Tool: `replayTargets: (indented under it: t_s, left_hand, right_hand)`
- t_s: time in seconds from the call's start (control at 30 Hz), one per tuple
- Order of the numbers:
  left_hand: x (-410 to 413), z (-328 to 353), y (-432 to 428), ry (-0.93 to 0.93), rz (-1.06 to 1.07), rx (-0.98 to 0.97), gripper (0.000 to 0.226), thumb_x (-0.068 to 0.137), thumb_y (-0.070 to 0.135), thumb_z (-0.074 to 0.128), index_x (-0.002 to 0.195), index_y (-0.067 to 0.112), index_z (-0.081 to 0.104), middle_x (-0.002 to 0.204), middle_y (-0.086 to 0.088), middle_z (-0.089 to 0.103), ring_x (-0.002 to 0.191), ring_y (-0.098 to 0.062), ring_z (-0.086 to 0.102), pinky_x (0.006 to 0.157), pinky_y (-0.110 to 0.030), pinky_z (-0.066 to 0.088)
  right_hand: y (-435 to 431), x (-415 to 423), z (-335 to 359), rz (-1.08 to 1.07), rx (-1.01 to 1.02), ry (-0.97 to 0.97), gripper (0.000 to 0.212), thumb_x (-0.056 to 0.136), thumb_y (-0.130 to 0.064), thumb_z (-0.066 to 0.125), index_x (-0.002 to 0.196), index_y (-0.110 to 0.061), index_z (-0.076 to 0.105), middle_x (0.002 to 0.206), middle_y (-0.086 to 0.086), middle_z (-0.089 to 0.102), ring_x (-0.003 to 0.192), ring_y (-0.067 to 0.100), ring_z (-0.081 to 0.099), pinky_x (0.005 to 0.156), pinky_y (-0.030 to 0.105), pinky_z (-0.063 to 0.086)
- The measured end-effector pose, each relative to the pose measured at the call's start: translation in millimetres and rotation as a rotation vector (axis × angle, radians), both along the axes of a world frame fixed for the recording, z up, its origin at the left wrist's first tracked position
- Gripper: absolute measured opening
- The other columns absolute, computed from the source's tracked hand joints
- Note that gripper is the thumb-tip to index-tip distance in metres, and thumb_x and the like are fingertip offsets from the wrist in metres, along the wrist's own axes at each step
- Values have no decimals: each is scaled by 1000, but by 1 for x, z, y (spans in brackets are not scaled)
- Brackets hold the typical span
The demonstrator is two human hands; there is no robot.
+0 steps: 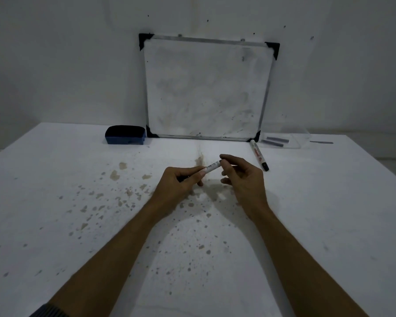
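A smudged whiteboard [206, 88] leaned against the far wall [55, 65]. A blue eraser [125, 135] lay left of it, a loose marker [258, 154] right.

Left hand [181, 181] and right hand [242, 177] close together, fingers curled pinching.

The single view comes from a wide-angle camera worn on the person's head, looking forward and down across the stained white table [55, 202] toward the wall [55, 65]. It sits close over the near side of the table, so both forearms rise from the bottom edge and the left hand [178, 181] and right hand [245, 179], both holding a marker [212, 167], appear large near the middle. The whiteboard [206, 88] leaning on the wall at the far edge faces the lens almost squarely, with the eraser [125, 135] at its left and a second marker [258, 154] at its lower right.
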State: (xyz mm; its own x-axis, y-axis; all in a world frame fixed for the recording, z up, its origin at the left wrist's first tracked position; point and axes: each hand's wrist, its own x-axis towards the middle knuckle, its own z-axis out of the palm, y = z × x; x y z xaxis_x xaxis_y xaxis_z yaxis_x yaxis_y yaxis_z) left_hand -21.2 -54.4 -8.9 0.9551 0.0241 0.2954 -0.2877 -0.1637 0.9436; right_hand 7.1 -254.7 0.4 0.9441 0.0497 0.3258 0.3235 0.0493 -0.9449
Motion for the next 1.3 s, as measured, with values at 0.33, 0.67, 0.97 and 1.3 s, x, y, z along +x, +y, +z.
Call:
replayTargets:
  t_s: [0.33,0.67,0.97,1.3]
  left_hand:
    - [-2,3,6,71,-59,-40,37,95,47,65,112,18,81,55,10,55,41,-7,32,39,-19,29]
    - [-2,3,11,97,-99,-11,30,93,58,65,102,36,83,54,10,53,43,-8,34,40,-22,31]
    - [-2,16,-17,211,-1,-103,37,105,53,48,121,28,69,63,15,58,50,-2,43,44,-15,37]
    - [-17,27,-54,265,-24,-186,55,106,60,23,131,13,38,100,-7,59,61,0,61,56,-13,49]
  right_hand:
    - [-3,-2,4,131,67,38,22,97,-18,70,116,-12,78,105,6,76,91,20,74,80,39,64]
    - [-5,-1,1,236,91,88,21,95,-18,74,113,-11,79,105,10,78,101,28,75,92,38,61]
    - [3,-11,22,84,37,123,38,96,-33,71,131,-18,65,101,5,80,92,16,76,80,24,60]
    - [3,-28,29,97,-159,175,23,90,-40,75,110,-28,79,94,-12,81,87,-3,73,81,22,50]
